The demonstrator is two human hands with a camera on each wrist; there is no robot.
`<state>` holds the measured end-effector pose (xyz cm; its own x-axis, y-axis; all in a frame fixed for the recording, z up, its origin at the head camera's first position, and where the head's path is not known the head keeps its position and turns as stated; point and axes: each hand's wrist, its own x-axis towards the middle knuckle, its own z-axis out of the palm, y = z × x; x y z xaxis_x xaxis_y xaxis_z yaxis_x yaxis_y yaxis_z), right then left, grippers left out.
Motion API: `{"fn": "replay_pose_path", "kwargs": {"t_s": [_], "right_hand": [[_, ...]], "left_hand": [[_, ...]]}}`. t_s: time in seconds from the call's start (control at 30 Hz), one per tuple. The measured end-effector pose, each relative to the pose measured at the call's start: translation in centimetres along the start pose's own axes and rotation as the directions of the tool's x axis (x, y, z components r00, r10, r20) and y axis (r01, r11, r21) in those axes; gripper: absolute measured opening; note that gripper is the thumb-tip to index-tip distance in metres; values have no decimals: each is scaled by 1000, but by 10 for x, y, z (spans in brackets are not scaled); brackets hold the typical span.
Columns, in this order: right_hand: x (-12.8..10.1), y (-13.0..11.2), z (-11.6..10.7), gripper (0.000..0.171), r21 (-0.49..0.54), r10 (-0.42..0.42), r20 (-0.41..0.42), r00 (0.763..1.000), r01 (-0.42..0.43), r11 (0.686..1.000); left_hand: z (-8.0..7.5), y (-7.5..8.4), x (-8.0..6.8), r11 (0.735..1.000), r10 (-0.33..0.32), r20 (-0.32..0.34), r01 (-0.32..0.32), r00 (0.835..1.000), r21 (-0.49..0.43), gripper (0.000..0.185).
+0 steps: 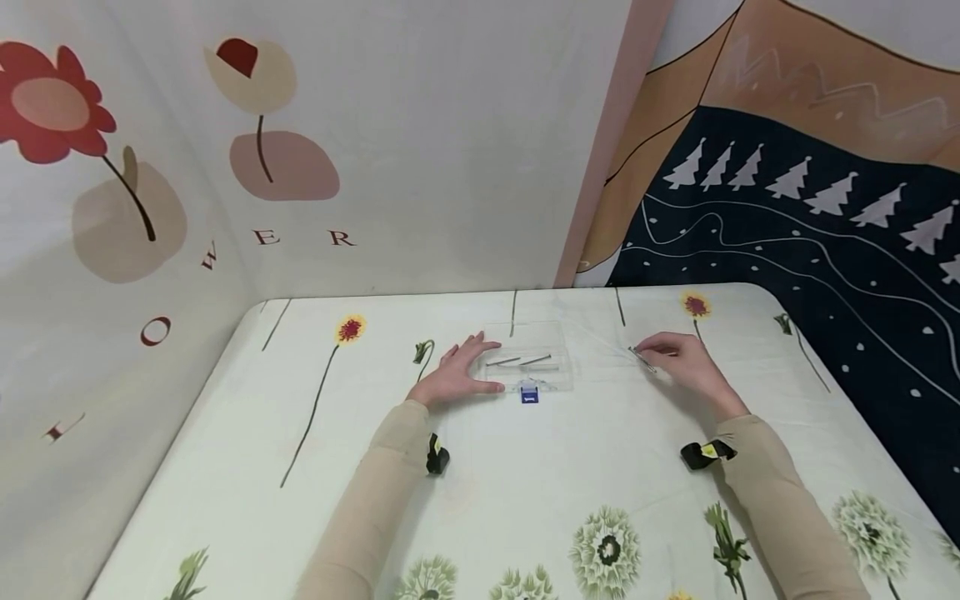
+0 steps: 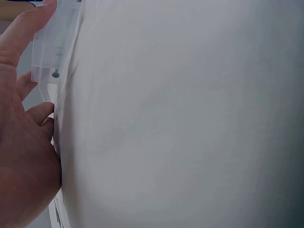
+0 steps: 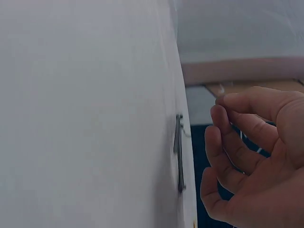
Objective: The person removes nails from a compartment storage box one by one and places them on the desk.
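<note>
Fingers against clear box of nails

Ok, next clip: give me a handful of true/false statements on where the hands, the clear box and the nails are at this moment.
1. The left hand rests against the clear plastic box. True.
2. The box holds no nails. False: two thin nails lie inside it.
3. The right hand is at a nail on the tablecloth, to the right of the box. True; in the right wrist view the nail lies on the cloth beside the curled fingers, and a firm grip cannot be confirmed.
4. The box has a red latch at its front. False: the latch is blue.
5. Both hands are lifted well above the table. False: both are down at the cloth.
</note>
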<state>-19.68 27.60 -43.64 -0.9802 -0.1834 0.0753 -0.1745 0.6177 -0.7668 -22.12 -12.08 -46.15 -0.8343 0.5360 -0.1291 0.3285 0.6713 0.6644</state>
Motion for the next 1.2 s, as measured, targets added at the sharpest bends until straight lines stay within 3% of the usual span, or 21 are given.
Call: {"fn": "replay_pose_path", "kwargs": {"t_s": [0.17,0.47,0.83,1.2], "right_hand": [[7,-10,20,16,43,-73,17,997,72,996],[19,-32,49,19,42,-91,116,989,87,995],[28,-48,73,23,19,-203,248,947,205,979],[37,-49,85,24,-45,-207,327,922,234,971]], "left_hand": [[0,1,-1,1000,-3,-5,3,1000,7,81],[0,4,0,1000,4,-11,-4,1000,1,80],[-1,2,-1,1000,-1,-1,1,1000,-4,81],[-1,4,1,1000,-24,-2,24,1000,-3,80]]}}
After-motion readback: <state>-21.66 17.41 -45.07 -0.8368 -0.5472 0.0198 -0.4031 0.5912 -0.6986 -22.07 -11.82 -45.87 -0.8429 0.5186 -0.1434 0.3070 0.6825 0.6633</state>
